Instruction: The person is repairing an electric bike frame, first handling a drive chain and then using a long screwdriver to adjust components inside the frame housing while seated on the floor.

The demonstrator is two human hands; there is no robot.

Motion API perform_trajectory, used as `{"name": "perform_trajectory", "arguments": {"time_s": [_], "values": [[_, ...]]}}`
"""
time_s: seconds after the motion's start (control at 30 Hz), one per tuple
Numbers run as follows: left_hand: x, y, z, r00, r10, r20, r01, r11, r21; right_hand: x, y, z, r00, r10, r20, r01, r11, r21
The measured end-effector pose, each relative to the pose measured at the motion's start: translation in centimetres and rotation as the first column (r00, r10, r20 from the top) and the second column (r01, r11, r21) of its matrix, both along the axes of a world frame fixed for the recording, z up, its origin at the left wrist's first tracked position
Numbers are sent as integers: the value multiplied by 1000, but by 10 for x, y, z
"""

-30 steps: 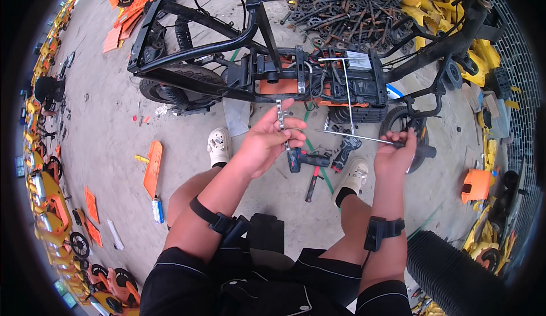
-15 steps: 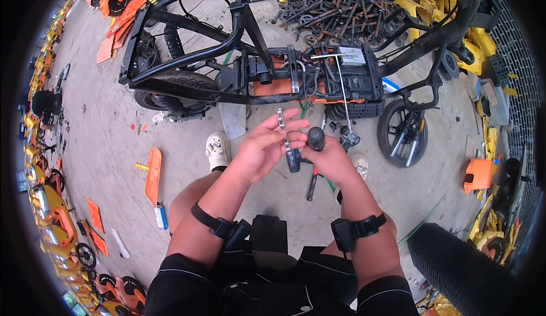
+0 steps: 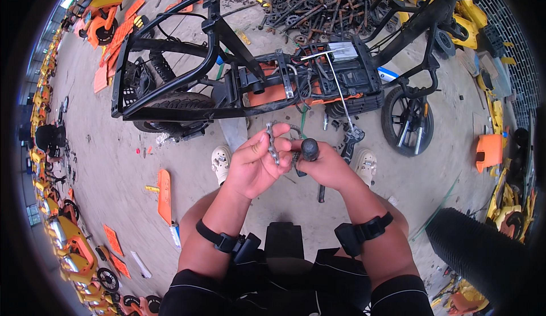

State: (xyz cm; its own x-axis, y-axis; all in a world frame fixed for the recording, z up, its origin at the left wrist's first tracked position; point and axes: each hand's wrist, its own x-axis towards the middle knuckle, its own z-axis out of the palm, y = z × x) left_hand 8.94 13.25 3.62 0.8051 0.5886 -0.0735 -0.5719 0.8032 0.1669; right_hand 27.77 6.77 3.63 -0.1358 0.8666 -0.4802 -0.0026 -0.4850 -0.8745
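My left hand (image 3: 250, 165) pinches a silver chain of metal links (image 3: 272, 145) between thumb and fingers, palm turned up. A greyish curved length, apparently more chain, shows just beyond the fingertips. Close beside it, my right hand (image 3: 327, 165) is wrapped round a black round-ended handle (image 3: 310, 149) that points up toward me; the tool's other end is hidden. The fingers of both hands nearly meet. Ahead of them lies a stripped black scooter frame (image 3: 199, 111) on its side, with a long T-shaped metal rod (image 3: 339, 83) resting across it.
A cordless power tool (image 3: 352, 140) lies on the floor past my right hand. Beyond the frame is a heap of rusty metal parts (image 3: 324, 9). A loose wheel (image 3: 408, 121) sits at right. An orange panel (image 3: 164, 196) and a spray can (image 3: 175, 235) lie left; stacked black ribbed pieces (image 3: 472, 253) stand lower right.
Both hands have moved slightly down in view. The chain has gone from draped over my left fingers to pinched upright by the thumb. My right hand keeps its grip on the handle.
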Motion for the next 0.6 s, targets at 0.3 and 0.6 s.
{"name": "perform_trajectory", "arguments": {"time_s": [0.3, 0.6], "values": [[-3, 11, 2, 999, 20, 46, -20, 1000, -1, 13, -3, -10, 992, 77, 101, -84, 994, 71], [-6, 27, -6, 936, 333, -114, -347, 929, -130, 21, -2, 1, 988, 155, -5, -155, 987, 32]]}}
